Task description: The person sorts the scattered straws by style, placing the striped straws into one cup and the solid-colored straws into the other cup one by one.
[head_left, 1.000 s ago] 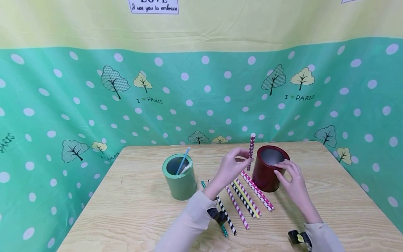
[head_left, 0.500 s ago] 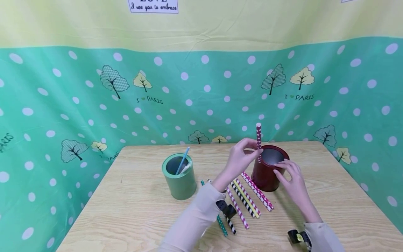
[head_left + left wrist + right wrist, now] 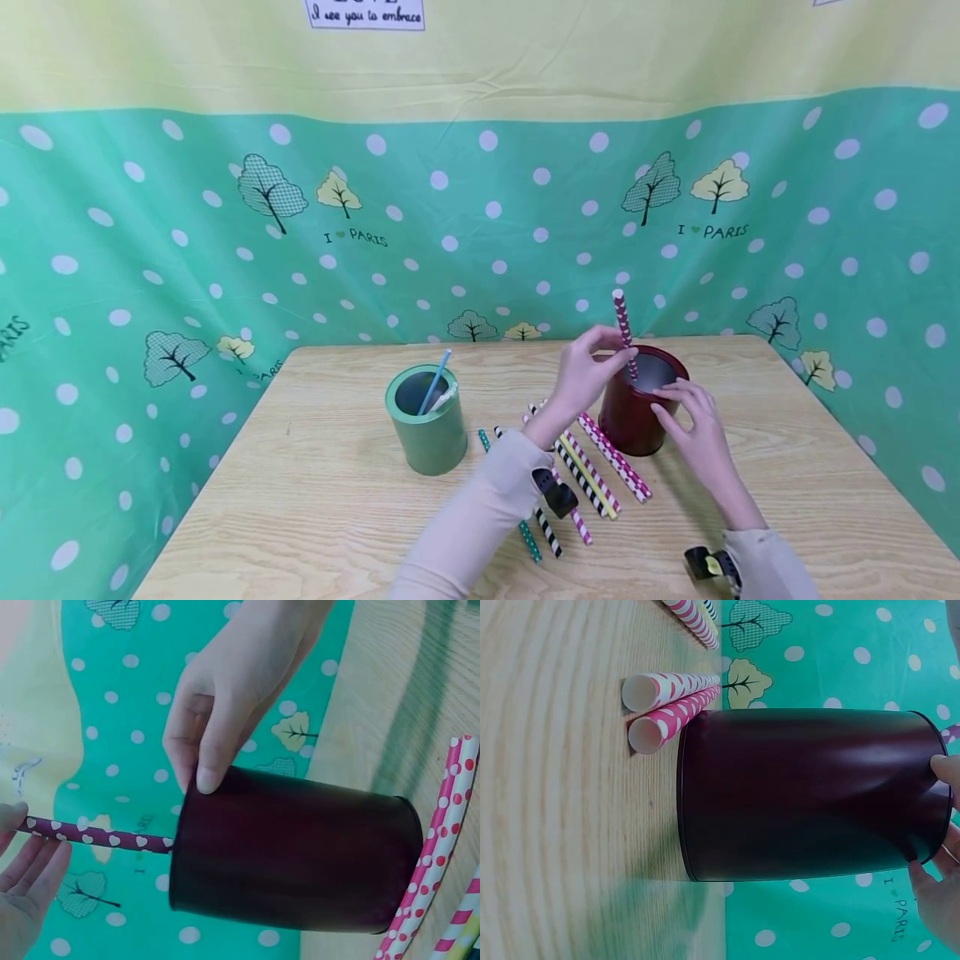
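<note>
Two round tins on the wooden table (image 3: 337,508): one dark red metal tin (image 3: 637,408), one green metal tin (image 3: 427,429). One heart-patterned maroon paper straw (image 3: 623,329) in the air, two straws in the green tin, and roughly eight patterned paper straws (image 3: 592,479) lying flat.

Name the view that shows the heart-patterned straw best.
Head view: the heart-patterned straw shows whole, left hand pinching it over the red can. Left wrist shows only its shaft; right wrist a sliver at most.
</note>
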`<state>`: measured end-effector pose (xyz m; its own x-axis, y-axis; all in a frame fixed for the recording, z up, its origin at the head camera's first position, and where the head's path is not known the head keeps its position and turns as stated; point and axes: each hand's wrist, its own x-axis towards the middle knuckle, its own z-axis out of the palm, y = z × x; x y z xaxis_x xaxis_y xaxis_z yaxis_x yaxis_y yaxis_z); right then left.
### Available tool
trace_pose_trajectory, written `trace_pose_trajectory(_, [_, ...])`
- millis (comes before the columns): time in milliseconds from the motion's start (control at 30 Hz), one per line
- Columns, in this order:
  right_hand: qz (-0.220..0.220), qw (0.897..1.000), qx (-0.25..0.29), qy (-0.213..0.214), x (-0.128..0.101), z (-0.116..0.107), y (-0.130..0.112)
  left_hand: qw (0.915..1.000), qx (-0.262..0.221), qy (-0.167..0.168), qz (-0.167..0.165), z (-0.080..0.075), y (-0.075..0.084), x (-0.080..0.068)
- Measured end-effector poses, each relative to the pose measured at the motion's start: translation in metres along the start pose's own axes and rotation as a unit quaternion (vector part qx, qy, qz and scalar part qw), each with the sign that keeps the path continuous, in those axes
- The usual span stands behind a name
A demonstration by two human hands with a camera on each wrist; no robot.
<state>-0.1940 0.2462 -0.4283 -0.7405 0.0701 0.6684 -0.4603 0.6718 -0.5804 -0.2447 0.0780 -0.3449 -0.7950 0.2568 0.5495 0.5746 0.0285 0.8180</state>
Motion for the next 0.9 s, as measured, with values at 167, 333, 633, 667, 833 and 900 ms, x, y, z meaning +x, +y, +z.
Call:
trace_pose_trajectory(167, [0.003, 1.000, 0.000, -0.002, 0.000, 0.000, 0.000, 1.0000, -0.006, 0.005, 0.002, 0.005, -0.004, -0.001])
trace_pose_trajectory(333, [0.000, 1.000, 0.002, 0.002, -0.001, 0.000, 0.001, 0.9996, 0.019, 0.000, -0.019, 0.008, -0.012, -0.003])
trace_pose_trajectory(633, [0.000, 1.000, 0.004, 0.002, -0.001, 0.000, 0.001, 0.9957, 0.048, -0.002, -0.079, 0.001, -0.037, -0.019])
trace_pose_trajectory(667, [-0.001, 1.000, 0.004, 0.003, -0.001, 0.000, 0.001, 0.9955, 0.049, -0.003, -0.081, -0.001, -0.039, -0.021])
trace_pose_trajectory(833, [-0.009, 1.000, 0.009, 0.007, 0.000, 0.001, 0.000, 0.9950, 0.058, -0.016, -0.080, -0.011, -0.044, -0.033])
trace_pose_trajectory(900, [-0.007, 1.000, 0.009, 0.005, 0.000, 0.001, 0.000, 0.9946, 0.062, -0.026, -0.078, -0.015, -0.045, -0.038])
